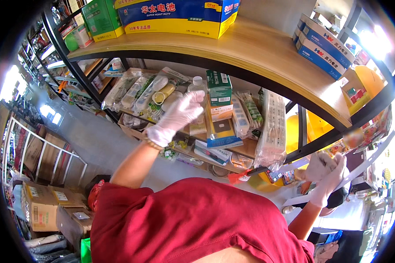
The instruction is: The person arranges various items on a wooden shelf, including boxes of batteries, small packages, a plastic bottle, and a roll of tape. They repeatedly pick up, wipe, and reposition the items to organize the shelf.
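My left hand (181, 115), in a white glove, is raised over the packed middle shelf, its fingers slightly bent and nothing visible in them. It overlaps the lower part of a clear bottle with a white cap (197, 81); whether they touch is not clear. Right of it stand a green box (219, 87) and an orange-and-white box (221, 112). At the right, below the shelf's corner, my right hand (329, 184), also gloved, holds a crumpled white cloth (320, 164) with dark smudges. Bagged power strips (271, 128) lie between the hands.
The upper wooden shelf (250, 42) with its black metal frame carries battery boxes (171, 16) and more boxes at right (322, 54). Cardboard boxes (41, 207) and a white rack (49, 149) are at left. Another person (337, 199) is partly visible beyond my right hand.
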